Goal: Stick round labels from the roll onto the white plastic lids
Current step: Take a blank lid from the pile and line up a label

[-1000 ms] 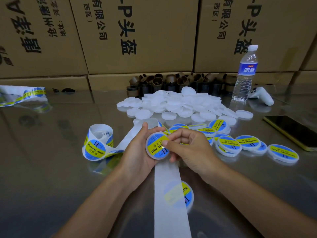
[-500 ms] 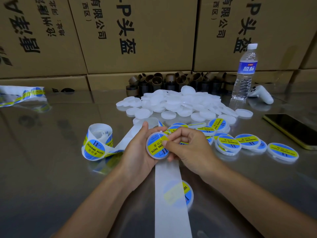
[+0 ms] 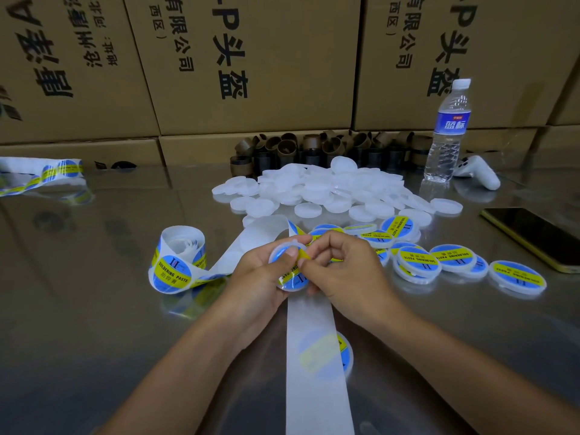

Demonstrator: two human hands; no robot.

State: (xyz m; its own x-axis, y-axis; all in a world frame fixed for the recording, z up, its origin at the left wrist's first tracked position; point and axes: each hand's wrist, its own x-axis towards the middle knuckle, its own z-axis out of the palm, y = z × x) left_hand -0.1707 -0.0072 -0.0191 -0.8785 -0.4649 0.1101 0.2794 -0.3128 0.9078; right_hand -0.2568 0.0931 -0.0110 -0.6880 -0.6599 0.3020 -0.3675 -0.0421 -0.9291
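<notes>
My left hand (image 3: 254, 277) grips a white lid (image 3: 292, 282) with a blue and yellow round label, its thumb pressing on the label's face. My right hand (image 3: 345, 271) pinches the same lid at its right edge with curled fingers. The label roll (image 3: 179, 262) lies to the left on the table. Its bare backing strip (image 3: 314, 356) runs under my hands toward me. A pile of plain white lids (image 3: 317, 189) sits behind. Several labelled lids (image 3: 452, 257) lie to the right, and one more (image 3: 346, 353) lies half under the strip.
A water bottle (image 3: 447, 133), a white controller (image 3: 477, 171) and a phone (image 3: 533, 237) are at the right. Brown cardboard cores (image 3: 314, 149) line the wall of boxes (image 3: 251, 58). Another label strip (image 3: 40, 174) lies far left on the shiny table (image 3: 94, 309).
The lid has tipped so its labelled face turns away and down, and my left thumb has slid onto the label. My right fingers have closed in over the lid's top right edge.
</notes>
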